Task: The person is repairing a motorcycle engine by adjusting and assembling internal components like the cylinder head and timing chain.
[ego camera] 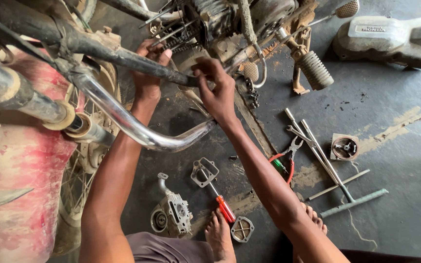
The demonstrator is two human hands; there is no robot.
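Observation:
In the head view both my arms reach up into the underside of a dirty motorcycle engine (220, 22). My left hand (148, 73) is behind the dark frame tube (123, 56), fingers curled on engine parts near the chain; what it grips is hidden. My right hand (216, 87) has its fingers pinched together at the end of that tube, just below the engine. A curved chrome exhaust pipe (137, 131) crosses in front of both forearms.
On the oily floor lie a red-handled screwdriver (220, 199), a gasket (204, 171), a carburettor part (174, 212), a small cover plate (242, 229), pliers (288, 158), long T-handle wrenches (327, 165), a round part (345, 147) and an engine side cover (391, 39). A footpeg (315, 70) sticks out. My bare feet (220, 238) are below.

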